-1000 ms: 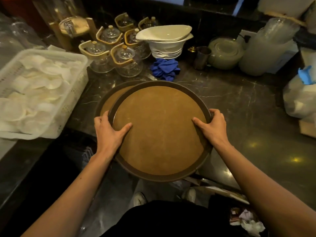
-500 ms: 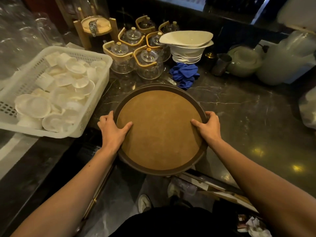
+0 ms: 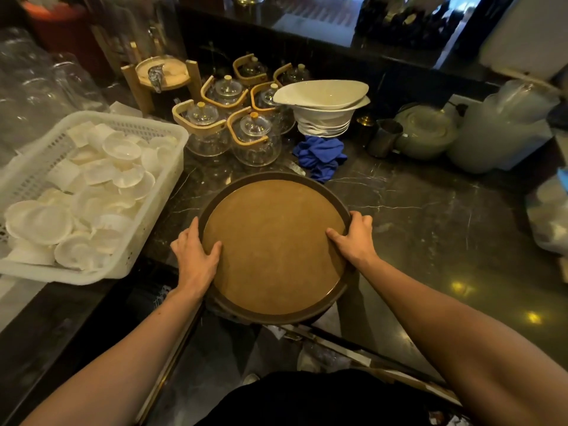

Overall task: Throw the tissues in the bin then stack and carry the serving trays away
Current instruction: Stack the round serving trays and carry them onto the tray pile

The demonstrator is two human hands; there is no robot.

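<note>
Dark marble tabletop (image 3: 430, 216), veined, lit by a few bright reflections toward its right edge. White slotted basket (image 3: 159, 192) at the left edge, heaped with small white dishes. Along the far edge: a cluster of glass teapots (image 3: 255, 139) with wooden handles, a stack of white bowls (image 3: 322, 118) just right of them, then a pale lidded pot (image 3: 425, 133). A crumpled blue cloth (image 3: 321, 156) lies in front of the bowls.

Serving trays (image 3: 273, 244), round, brown surface with a dark rim, sit at the near edge of the tabletop, overhanging it toward the person. A second rim shows under the near side, so the trays are stacked and aligned.

Left hand (image 3: 195, 255) clamps the left rim: thumb on the tray surface, fingers wrapped over the outer edge. Right hand (image 3: 353, 238) mirrors it on the right rim, thumb on top, fingers curled outside. Each grip is closed on the stack. Both forearms bare.
</note>
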